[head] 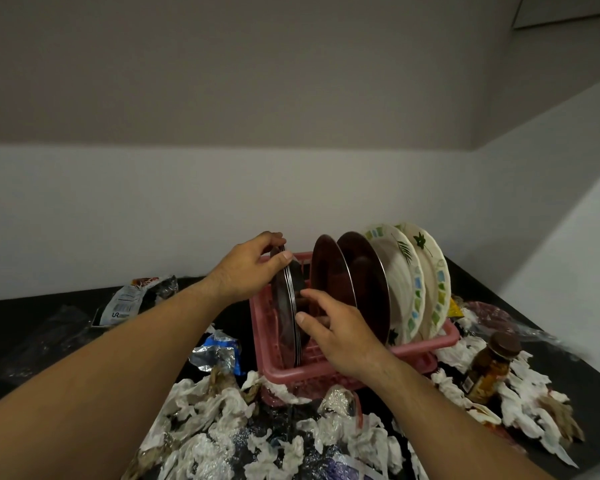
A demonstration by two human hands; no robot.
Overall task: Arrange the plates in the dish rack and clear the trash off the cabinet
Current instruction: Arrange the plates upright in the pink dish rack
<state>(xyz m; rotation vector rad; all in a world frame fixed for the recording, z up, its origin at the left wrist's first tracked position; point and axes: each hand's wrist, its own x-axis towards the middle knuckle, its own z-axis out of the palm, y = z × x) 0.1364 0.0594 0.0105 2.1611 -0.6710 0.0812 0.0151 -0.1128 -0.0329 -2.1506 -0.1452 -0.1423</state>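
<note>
A pink plastic dish rack [426, 344] stands on the dark cabinet top [49, 327]. A small stack of dark brown plates [286, 306] stands upright at its left end. My left hand [248, 271] pinches the top edge of that stack. My right hand [333, 327] touches the stack's right face with thumb and fingers, partly curled. Two more brown plates [368, 282] lean in the middle of the rack. Two cream patterned plates [420, 282] lean at its right end. Crumpled white tissues [215, 420] litter the cabinet in front.
A foil wrapper [219, 353] lies left of the rack. A printed packet [129, 299] sits at the back left. A brown jar with a dark lid [492, 365] leans among tissues on the right, with clear plastic behind it. Walls close in behind and right.
</note>
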